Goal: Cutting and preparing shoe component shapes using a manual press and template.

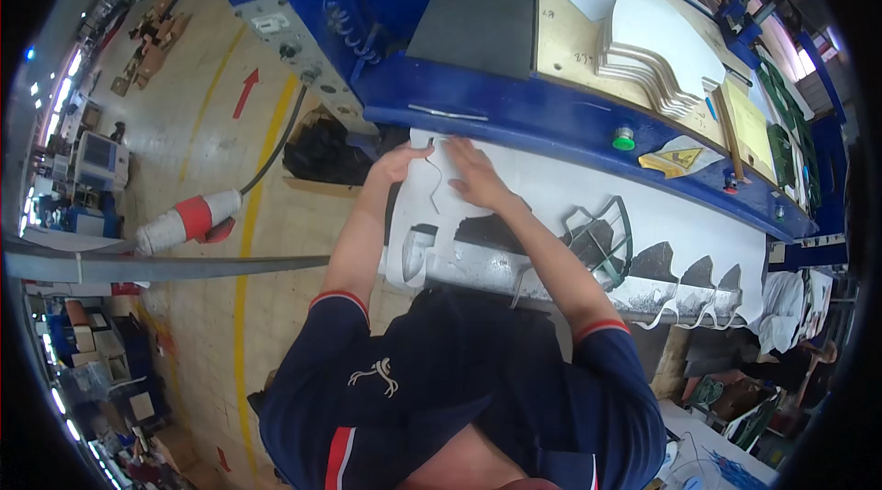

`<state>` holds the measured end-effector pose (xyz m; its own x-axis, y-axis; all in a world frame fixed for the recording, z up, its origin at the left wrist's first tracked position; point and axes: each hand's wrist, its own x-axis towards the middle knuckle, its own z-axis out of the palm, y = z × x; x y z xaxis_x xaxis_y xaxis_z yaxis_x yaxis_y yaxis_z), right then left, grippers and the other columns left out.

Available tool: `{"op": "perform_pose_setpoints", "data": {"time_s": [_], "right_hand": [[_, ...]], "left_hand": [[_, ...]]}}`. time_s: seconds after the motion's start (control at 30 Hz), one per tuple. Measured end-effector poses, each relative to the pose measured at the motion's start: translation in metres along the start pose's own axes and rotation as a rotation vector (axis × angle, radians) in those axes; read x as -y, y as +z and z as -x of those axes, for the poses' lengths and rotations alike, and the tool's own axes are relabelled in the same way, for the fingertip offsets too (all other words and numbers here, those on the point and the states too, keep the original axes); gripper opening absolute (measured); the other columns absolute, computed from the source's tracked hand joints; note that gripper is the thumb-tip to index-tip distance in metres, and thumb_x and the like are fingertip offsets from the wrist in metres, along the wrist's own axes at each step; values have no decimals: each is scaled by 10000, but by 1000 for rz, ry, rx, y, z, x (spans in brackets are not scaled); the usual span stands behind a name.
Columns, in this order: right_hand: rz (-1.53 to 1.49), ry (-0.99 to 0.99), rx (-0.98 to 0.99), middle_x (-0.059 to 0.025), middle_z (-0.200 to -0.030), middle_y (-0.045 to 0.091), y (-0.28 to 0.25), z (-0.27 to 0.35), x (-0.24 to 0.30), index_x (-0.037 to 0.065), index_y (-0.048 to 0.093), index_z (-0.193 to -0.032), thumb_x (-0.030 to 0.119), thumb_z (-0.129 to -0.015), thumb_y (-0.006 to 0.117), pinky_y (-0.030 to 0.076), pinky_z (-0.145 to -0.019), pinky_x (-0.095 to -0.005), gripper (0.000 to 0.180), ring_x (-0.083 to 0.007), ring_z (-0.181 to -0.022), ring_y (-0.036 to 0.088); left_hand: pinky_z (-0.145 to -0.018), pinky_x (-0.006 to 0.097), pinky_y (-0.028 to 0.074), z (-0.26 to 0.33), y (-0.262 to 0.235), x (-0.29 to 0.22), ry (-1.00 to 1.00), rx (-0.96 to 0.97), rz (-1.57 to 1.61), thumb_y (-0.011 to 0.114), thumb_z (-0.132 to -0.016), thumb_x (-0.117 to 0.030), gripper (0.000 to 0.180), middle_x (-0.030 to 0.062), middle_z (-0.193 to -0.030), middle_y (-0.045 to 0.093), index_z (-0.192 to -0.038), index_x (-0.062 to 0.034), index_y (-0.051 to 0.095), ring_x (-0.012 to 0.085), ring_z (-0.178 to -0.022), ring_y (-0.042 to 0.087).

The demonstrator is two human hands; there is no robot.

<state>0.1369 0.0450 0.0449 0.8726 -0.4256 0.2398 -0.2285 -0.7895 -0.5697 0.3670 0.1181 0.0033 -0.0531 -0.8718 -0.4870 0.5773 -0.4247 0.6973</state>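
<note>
A white sheet (551,180) lies along the front of the blue press, with curved pieces cut out along its near edge. At the sheet's left end, my left hand (397,162) pinches its edge between thumb and fingers. Just to the right, my right hand (476,176) lies flat on the sheet with its fingers stretched out. A wavy cut line runs down the sheet between my hands. Nearer to me and to the right, a green cutting die (602,240) with an open frame rests on the sheet.
Above the sheet stands the blue press (514,104), with a green button (624,138) on its front. A stack of white cut pieces (657,40) and a black sheet (473,8) lie on top. To the left are a thick cable with a red-and-white plug (188,221) and an open box (322,155).
</note>
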Motion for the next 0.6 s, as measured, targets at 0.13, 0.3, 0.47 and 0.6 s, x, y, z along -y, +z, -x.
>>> {"op": "perform_pose_setpoints", "data": {"time_s": [0.13,0.3,0.47,0.6], "right_hand": [[146,48,109,-187,-1419,437,1,-44,-9,73,481,-1347,215,-806,709,290,-1098,-511,604,-392,-1348,357],[279,-44,172,-76,-1060,631,-10,-8,23,77,616,-1050,208,-761,701,361,-887,-452,328,-276,-1134,484],[298,-104,142,-54,-931,624,-25,127,106,83,615,-900,166,-688,654,373,-823,-418,230,-245,-1002,517],[-21,216,211,-68,-838,615,-101,154,122,58,609,-828,176,-701,748,347,-844,-415,223,-247,-947,530]], "left_hand": [[-937,336,480,-5,-18,15,85,-6,123,668,-899,-140,392,11,-1189,600,-1265,-110,530,166,-1093,588],[-744,365,542,-6,1,16,100,-431,-355,629,-905,-129,206,101,-853,720,-1088,-34,626,223,-777,709],[-763,397,524,-5,25,20,208,-801,-879,648,-847,-144,259,100,-798,718,-1090,-61,617,244,-815,710],[-724,406,528,3,25,24,337,-848,-857,646,-856,-116,308,144,-804,710,-1144,-48,562,293,-769,711]]}}
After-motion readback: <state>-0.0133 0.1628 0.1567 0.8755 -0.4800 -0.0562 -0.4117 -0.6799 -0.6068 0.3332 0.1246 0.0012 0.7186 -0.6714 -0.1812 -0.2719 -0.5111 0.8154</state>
